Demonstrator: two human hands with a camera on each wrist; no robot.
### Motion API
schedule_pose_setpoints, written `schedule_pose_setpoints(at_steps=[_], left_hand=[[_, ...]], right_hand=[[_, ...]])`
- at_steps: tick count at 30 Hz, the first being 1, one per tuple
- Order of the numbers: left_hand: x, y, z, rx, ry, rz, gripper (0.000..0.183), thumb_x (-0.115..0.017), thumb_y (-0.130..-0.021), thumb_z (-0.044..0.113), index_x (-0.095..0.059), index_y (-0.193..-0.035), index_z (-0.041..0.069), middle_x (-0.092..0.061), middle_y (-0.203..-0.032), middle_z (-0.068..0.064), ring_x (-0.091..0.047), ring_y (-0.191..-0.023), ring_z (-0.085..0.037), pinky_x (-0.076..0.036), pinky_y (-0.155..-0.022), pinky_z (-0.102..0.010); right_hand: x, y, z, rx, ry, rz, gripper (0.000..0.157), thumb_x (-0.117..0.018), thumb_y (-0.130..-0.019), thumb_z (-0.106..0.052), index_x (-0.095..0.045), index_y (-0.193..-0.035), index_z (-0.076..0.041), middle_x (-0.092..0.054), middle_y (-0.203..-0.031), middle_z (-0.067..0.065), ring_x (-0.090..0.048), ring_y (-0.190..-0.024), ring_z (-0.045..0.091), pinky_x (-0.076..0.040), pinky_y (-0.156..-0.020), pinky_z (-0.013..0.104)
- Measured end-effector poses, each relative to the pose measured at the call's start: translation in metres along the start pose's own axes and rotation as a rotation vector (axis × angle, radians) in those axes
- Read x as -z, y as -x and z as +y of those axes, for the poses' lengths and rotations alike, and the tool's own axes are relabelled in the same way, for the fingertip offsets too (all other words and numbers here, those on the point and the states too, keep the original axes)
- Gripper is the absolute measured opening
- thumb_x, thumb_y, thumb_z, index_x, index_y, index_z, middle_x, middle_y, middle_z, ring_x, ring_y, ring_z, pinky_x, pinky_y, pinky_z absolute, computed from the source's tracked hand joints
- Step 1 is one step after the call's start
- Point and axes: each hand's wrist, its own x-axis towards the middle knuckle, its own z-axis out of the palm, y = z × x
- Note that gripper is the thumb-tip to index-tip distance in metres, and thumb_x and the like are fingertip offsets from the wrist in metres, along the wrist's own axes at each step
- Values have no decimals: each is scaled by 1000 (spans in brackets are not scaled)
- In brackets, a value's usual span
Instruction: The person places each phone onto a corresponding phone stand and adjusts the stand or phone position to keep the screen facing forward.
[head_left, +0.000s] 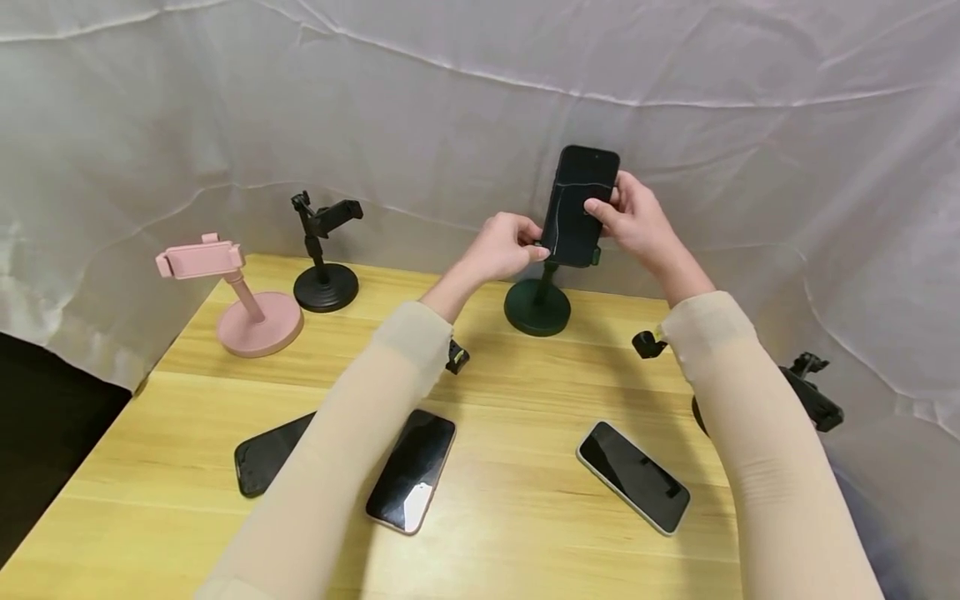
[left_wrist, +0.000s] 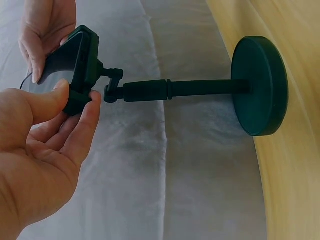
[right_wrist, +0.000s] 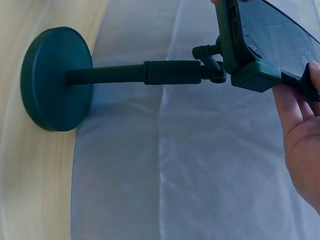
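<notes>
Ideally, I'd press the black smartphone (head_left: 572,223) squarely into the clamp (right_wrist: 256,76) of the dark green phone stand (left_wrist: 147,91), its edges even, because a skewed fit could slip. The phone stands with a slight lean in the upper half of the head frame, right of centre. My left hand (head_left: 506,247), fingers bent, pinches the clamp by the phone's lower left corner; my right hand (head_left: 636,218) grips its right edge, thumb on the front. The right wrist view shows the clamp bent round the phone's side, while only the head view has the white-edged smartphone (head_left: 633,479) lying on the counter (head_left: 517,483).
</notes>
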Motion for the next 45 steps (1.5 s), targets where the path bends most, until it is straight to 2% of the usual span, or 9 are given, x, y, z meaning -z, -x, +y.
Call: schedule_pose_setpoints(at_steps=[9,17,35,45], left_hand=[[2,1,2,-5,-20,-6,32,-76,-97,20,-73,-122,0,-74,-111,-10,-67,-102,-21,-54,-92,-33],[2,0,2,3,-15,-22,33,-76,-97,20,-72,-123,0,-73,-115,-10,-67,-105,-21,-54,-94,-33],[2,3,5,15,-3,-16,32,-76,-97,21,-73,-122,2,-73,-117,-10,-67,-107,-22,-54,-94,-34],[3,5,3,14,11,-18,34,-76,-97,21,-72,-124,0,-73,-117,-11,-68,-108,-22,-54,-94,-33]], right_hand=[[1,0,0,1,20,-6,32,-61,-104,-9,-50,-132,1,-70,-98,-4,-72,-85,3,-60,-71,21],[1,0,3,21,21,-11,28,-60,-105,-7,-50,-130,0,-70,-96,-10,-72,-84,1,-60,-70,20],[1,6,-1,21,45,-8,33,-61,-105,-11,-52,-134,0,-71,-101,-7,-71,-87,2,-59,-72,19],[-2,8,-5,17,62,-1,35,-63,-104,-11,-52,-134,3,-72,-100,-6,-71,-83,2,-59,-70,19]])
